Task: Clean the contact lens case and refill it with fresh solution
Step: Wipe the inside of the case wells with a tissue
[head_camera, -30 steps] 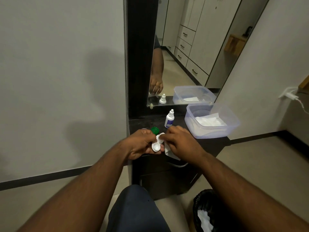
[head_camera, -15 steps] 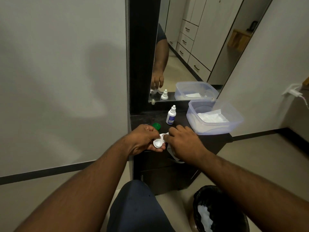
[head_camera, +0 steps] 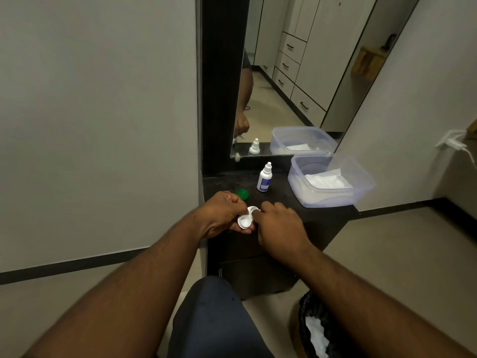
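Both of my hands meet over the near edge of the dark cabinet top (head_camera: 284, 200). My left hand (head_camera: 222, 215) is curled shut around the white contact lens case (head_camera: 246, 219), fingers under it and thumb on top, so the case sits tilted with its two round wells facing up at me. My right hand (head_camera: 280, 226) comes in from the other side, fingers bent together, with a fingertip pressed at the farther well of the case; whether anything is pinched under that finger I cannot tell, since the hand covers it. Just beyond my left knuckles a green cap (head_camera: 242, 193) lies flat on the cabinet top, apart from the case. Farther out from my right hand's fingertips stands the small white solution bottle (head_camera: 264, 178), upright, cap on, blue label toward me. Off to the right of that hand sits a clear plastic tub (head_camera: 331, 180) with folded white tissues (head_camera: 327, 180) inside. Below my right forearm, down on the floor, is a black bin (head_camera: 307, 329) with crumpled white paper in it.
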A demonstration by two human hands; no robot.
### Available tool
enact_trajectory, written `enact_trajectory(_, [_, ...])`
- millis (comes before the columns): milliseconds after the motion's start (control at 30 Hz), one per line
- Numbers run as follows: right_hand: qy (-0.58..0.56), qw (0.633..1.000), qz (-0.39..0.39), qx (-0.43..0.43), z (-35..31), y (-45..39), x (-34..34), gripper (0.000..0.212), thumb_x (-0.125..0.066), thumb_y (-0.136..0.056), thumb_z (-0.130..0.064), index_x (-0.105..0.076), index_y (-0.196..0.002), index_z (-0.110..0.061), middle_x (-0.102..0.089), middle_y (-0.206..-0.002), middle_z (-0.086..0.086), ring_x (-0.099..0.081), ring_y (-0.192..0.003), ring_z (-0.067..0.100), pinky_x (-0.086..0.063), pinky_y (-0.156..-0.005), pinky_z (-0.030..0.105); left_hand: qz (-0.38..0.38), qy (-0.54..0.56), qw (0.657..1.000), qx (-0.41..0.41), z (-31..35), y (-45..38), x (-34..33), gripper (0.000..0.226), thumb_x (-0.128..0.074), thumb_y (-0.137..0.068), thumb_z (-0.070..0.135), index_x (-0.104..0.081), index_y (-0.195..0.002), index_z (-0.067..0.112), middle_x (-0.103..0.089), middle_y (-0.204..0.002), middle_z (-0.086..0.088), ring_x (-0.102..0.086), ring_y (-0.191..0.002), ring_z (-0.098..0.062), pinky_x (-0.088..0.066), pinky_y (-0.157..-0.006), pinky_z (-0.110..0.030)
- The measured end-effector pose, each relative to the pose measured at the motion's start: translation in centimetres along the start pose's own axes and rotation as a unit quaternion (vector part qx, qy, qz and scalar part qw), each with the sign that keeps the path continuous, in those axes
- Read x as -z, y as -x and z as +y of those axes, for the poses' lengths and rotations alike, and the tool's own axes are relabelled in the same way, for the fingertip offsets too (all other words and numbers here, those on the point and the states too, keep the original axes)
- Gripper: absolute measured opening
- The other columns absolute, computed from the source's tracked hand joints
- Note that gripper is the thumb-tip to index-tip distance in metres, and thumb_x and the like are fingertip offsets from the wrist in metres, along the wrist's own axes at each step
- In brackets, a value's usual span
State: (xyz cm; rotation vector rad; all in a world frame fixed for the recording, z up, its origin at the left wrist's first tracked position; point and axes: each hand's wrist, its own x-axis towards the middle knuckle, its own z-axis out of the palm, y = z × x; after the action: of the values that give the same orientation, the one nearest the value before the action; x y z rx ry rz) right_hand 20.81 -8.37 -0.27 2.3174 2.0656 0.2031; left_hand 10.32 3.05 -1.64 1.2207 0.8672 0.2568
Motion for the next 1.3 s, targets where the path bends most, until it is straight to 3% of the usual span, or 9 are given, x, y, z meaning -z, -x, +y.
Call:
enact_trajectory(167, [-0.476,0.864,-0.036,-0.16,1.3,-1.3,0.7,0.029,-0.05,-0.09,-0.006,-0.068,-0.113,-0.011,-0.067,-0.109,0.009,-0.061,-0.101,0.02,-0.047,-0.089,0.03,0.003,0.037,0.999,-0.023,-0.3,0.2,0.0,0.017,-0.056,-0.088,-0.007,-0.057,-0.073,0.0,-0.067,-0.075,-0.019,-0.07,-0.064,-0.024,-0.062,-0.062,-0.038])
enact_trajectory(333, [-0.051,0.996,-0.007,-0.073,-0.5,0.1,0.0,0.027,-0.047,-0.091,-0.025,-0.061,-0.113,-0.018,-0.055,-0.105,0.006,-0.053,-0.097,0.026,-0.042,-0.076,0.036,0.002,0.013,1.0,-0.025,-0.2,0.1,-0.2,0.014,-0.056,-0.088,-0.007,-0.057,-0.076,0.0,-0.066,-0.071,-0.018,-0.069,-0.063,-0.024,-0.062,-0.06,-0.038])
enact_trajectory(500, [-0.42,0.891,-0.051,-0.162,0.8,-1.3,0.9,0.028,-0.051,-0.088,-0.006,-0.07,-0.107,-0.009,-0.069,-0.105,0.007,-0.063,-0.102,0.024,-0.049,-0.089,0.033,0.004,0.015,0.999,-0.033,-0.3,0.4,0.0,0.019,-0.057,-0.086,-0.007,-0.057,-0.07,0.003,-0.065,-0.067,-0.012,-0.068,-0.061,-0.019,-0.061,-0.06,-0.034])
enact_trajectory(667, [-0.163,0.979,-0.041,-0.12,0.0,-0.6,-0.3,0.031,-0.048,-0.091,-0.02,-0.062,-0.119,-0.016,-0.059,-0.108,0.008,-0.055,-0.1,0.026,-0.045,-0.084,0.037,-0.002,0.007,1.0,-0.021,0.0,0.5,-0.2,0.016,-0.055,-0.086,-0.009,-0.058,-0.074,0.0,-0.067,-0.067,-0.015,-0.07,-0.06,-0.022,-0.059,-0.053,-0.03])
enact_trajectory(800, [-0.506,0.84,-0.03,-0.195,0.6,-1.1,0.0,0.03,-0.05,-0.09,-0.002,-0.067,-0.114,-0.007,-0.067,-0.112,0.01,-0.061,-0.102,0.019,-0.045,-0.091,0.028,-0.002,0.028,0.999,-0.029,-0.2,0.8,-0.1,0.02,-0.054,-0.086,-0.011,-0.056,-0.07,0.0,-0.065,-0.07,-0.016,-0.069,-0.062,-0.023,-0.062,-0.059,-0.034])
enact_trajectory(1000, [-0.156,0.979,-0.039,-0.128,-0.6,0.0,-0.4,0.031,-0.048,-0.092,-0.021,-0.059,-0.121,-0.02,-0.057,-0.11,0.005,-0.054,-0.102,0.027,-0.047,-0.083,0.038,-0.005,-0.009,1.0,-0.018,0.2,0.8,-0.3,0.011,-0.055,-0.085,-0.01,-0.06,-0.079,-0.002,-0.067,-0.072,-0.018,-0.07,-0.059,-0.021,-0.058,-0.052,-0.028])
enact_trajectory(1067, [-0.357,0.914,-0.047,-0.189,-0.7,-0.8,0.3,0.029,-0.052,-0.092,-0.016,-0.064,-0.118,-0.012,-0.064,-0.11,0.007,-0.06,-0.098,0.022,-0.047,-0.082,0.03,0.003,-0.007,1.0,-0.025,0.0,0.7,-0.1,0.015,-0.055,-0.084,-0.011,-0.059,-0.073,-0.001,-0.065,-0.066,-0.014,-0.068,-0.055,-0.018,-0.057,-0.05,-0.026])
enact_trajectory(1233, [-0.853,0.397,-0.045,-0.334,-0.5,0.2,-0.7,0.032,-0.043,-0.094,-0.003,-0.061,-0.119,-0.009,-0.07,-0.093,0.014,-0.059,-0.075,0.021,-0.041,-0.062,0.027,0.019,-0.022,0.999,-0.034,-0.3,0.3,0.0,0.021,-0.058,-0.083,-0.01,-0.058,-0.067,0.005,-0.058,-0.06,-0.007,-0.058,-0.047,-0.009,-0.05,-0.046,-0.021])
enact_trajectory(1300, [-0.891,0.304,0.008,-0.336,0.0,0.9,-1.4,0.029,-0.045,-0.093,-0.007,-0.064,-0.114,-0.016,-0.069,-0.092,0.01,-0.059,-0.072,0.02,-0.04,-0.06,0.026,0.03,-0.014,0.999,-0.043,-0.4,0.2,0.0,0.022,-0.057,-0.083,-0.01,-0.056,-0.066,0.005,-0.053,-0.058,-0.006,-0.053,-0.042,-0.007,-0.046,-0.041,-0.019])
